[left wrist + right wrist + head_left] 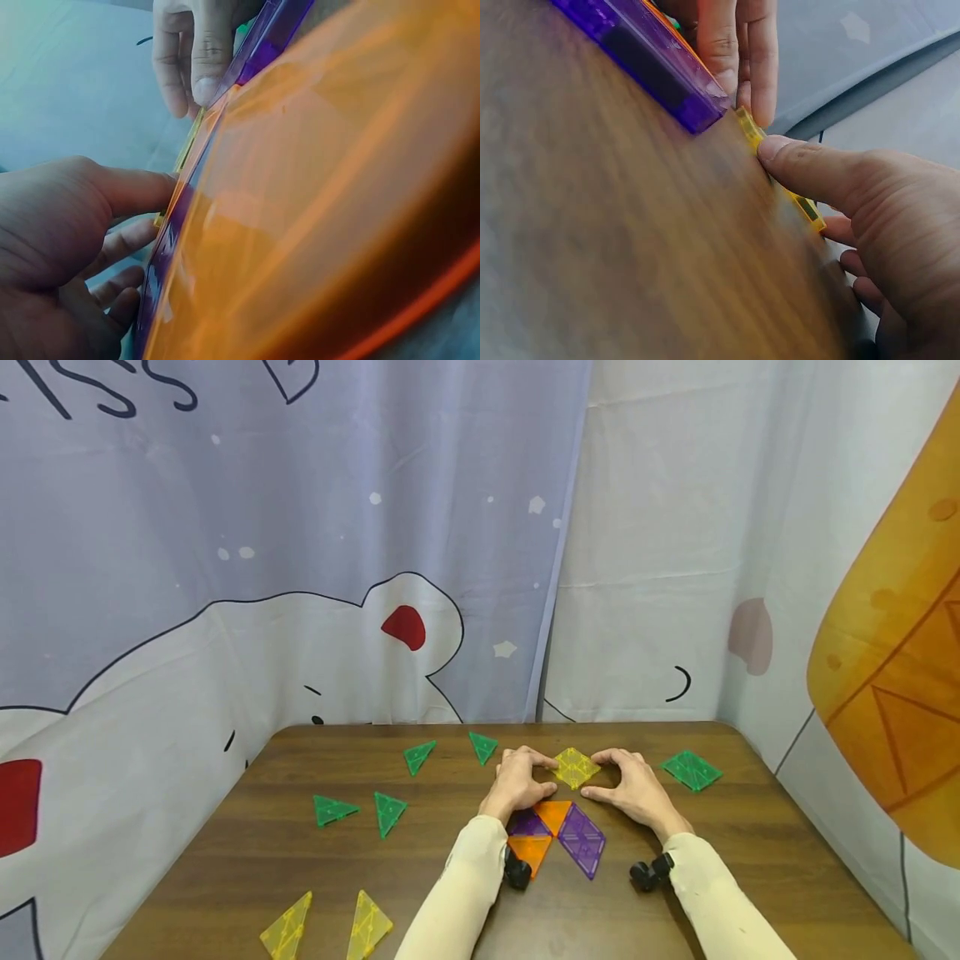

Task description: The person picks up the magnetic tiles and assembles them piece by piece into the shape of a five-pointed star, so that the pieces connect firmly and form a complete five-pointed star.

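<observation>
A see-through yellow diamond of magnetic tile lies on the table between my hands. My left hand holds its left side with thumb and index finger. At its right side my right hand pinches it, the thumb on the near edge in the right wrist view and the other fingers beyond. Just nearer stands a joined group of orange tiles and purple tiles, fanned around one point. My left wrist partly hides this group. In the left wrist view an orange tile fills much of the picture.
Several green triangle tiles lie apart at the left and back. A green diamond lies at the right. Two yellow triangle tiles are near the front left. A printed curtain hangs behind the brown table.
</observation>
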Tool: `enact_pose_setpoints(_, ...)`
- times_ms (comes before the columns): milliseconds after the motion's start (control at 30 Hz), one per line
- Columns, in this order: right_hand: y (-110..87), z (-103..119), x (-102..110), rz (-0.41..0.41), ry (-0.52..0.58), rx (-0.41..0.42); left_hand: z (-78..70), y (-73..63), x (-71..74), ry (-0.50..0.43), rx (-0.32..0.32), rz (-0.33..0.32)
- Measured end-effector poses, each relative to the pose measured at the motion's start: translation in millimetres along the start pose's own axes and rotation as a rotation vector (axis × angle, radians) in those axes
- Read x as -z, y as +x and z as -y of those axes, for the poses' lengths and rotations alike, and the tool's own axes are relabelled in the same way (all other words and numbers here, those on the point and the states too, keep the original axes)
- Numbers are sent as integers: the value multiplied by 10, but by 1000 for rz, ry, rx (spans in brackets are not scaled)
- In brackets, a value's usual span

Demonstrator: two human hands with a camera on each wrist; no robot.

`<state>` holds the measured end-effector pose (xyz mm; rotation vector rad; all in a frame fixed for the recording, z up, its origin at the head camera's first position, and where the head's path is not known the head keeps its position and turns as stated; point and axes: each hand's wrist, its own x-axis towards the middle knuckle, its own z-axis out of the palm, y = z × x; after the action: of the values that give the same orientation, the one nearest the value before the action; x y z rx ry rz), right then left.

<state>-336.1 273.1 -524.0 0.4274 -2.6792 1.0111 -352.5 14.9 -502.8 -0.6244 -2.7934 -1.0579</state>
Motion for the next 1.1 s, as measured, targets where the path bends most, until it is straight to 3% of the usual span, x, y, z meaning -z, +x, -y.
enact_pose_setpoints(267, -22, 25, -19, -18, 5, -23, 4, -14, -3, 28, -31, 60)
enact_pose_setpoints(733, -9, -2, -11, -44, 9, -30, -1, -2, 24, 14, -49, 88)
enact_pose_setpoints(900, -14, -12, -9, -23, 19, -16, -7, 1, 31, 2, -42, 93)
enact_pose_setpoints(1100, -19, -20, 25, -9, 120, -54, -49, -37, 114, -32, -25, 57)
